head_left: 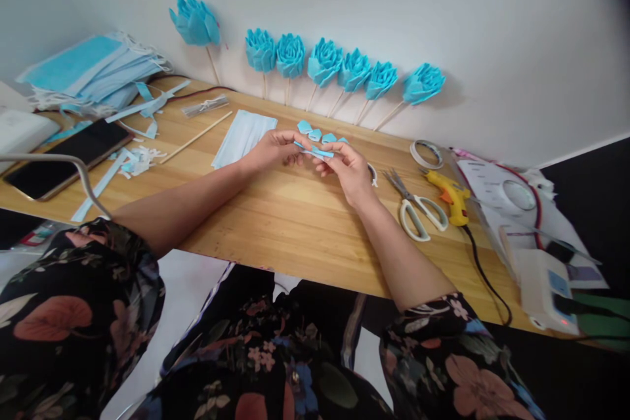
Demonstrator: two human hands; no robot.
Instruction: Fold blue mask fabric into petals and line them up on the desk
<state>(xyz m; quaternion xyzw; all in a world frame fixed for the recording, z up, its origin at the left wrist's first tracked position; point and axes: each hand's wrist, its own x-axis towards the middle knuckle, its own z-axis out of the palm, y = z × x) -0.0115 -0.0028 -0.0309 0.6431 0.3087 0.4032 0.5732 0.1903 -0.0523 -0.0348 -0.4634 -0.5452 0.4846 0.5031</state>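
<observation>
Between my two hands, above the middle of the table, is a small blue piece of mask fabric (319, 152). My left hand (281, 147) pinches its left end, and my right hand (348, 167) pinches the right end. Just behind my fingers, several folded blue petals (305, 126) lie in a row on the wood. A pleated light-blue face mask (245, 136) rests flat beside my left hand. Close to my right wrist, a white ring-shaped item (373, 174) is partly hidden by that hand.
Several blue fabric flowers (290, 56) on sticks lean against the wall. Scissors (416, 205), a yellow glue gun (451, 197) and a tape roll (426, 154) lie right; a power strip (546, 289) stands beyond. Left are a wooden stick (197, 138), scraps (140, 161), a phone (69, 157) and stacked masks (93, 72).
</observation>
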